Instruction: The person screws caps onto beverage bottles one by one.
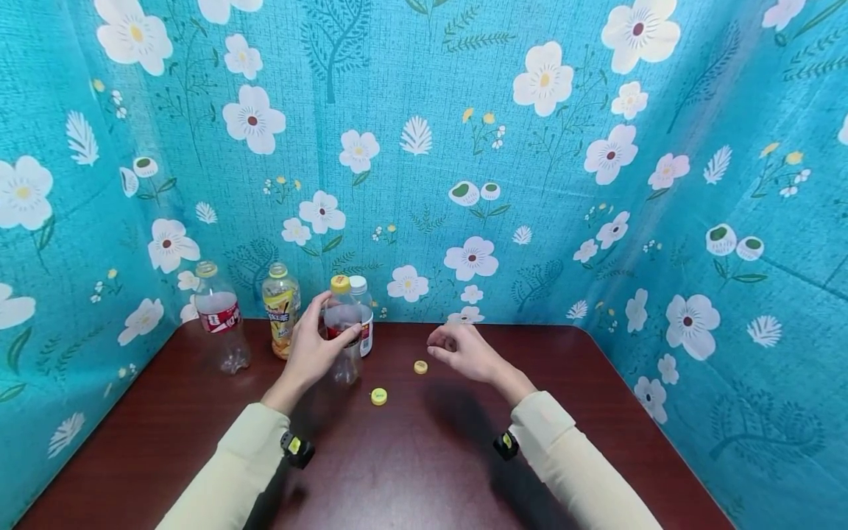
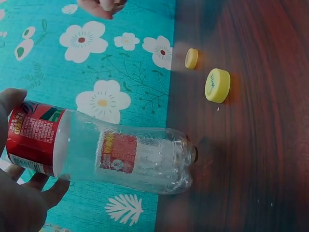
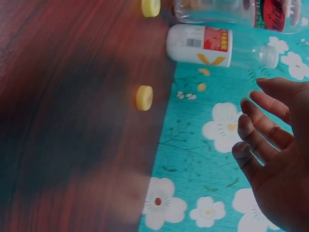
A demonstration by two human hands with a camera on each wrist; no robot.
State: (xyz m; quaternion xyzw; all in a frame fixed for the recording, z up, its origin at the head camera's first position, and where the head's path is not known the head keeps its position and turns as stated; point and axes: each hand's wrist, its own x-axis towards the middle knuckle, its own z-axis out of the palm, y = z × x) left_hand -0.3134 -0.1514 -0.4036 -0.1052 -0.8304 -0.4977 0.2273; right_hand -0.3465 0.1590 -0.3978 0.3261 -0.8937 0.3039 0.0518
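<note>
My left hand (image 1: 314, 344) grips a clear plastic bottle (image 1: 344, 362) by its red label, thumb on one side and fingers on the other. The bottle is upright with a yellow cap (image 1: 340, 284) on top; whether its base touches the table, I cannot tell. Right behind it stands a white-capped bottle (image 3: 200, 44) with a white and red label. My right hand (image 1: 467, 352) hovers over the table with loosely bent fingers, holding nothing. Nearest to it lies a small yellow cap (image 1: 420, 366). Another yellow cap (image 1: 378, 397) lies closer to me, right of the held bottle.
A clear bottle with a red label (image 1: 222, 321) stands at the far left of the dark wooden table (image 1: 397, 471). Beside it is a bottle with a yellow label (image 1: 281, 313). A blue flowered cloth (image 1: 424, 169) hangs behind and along both sides.
</note>
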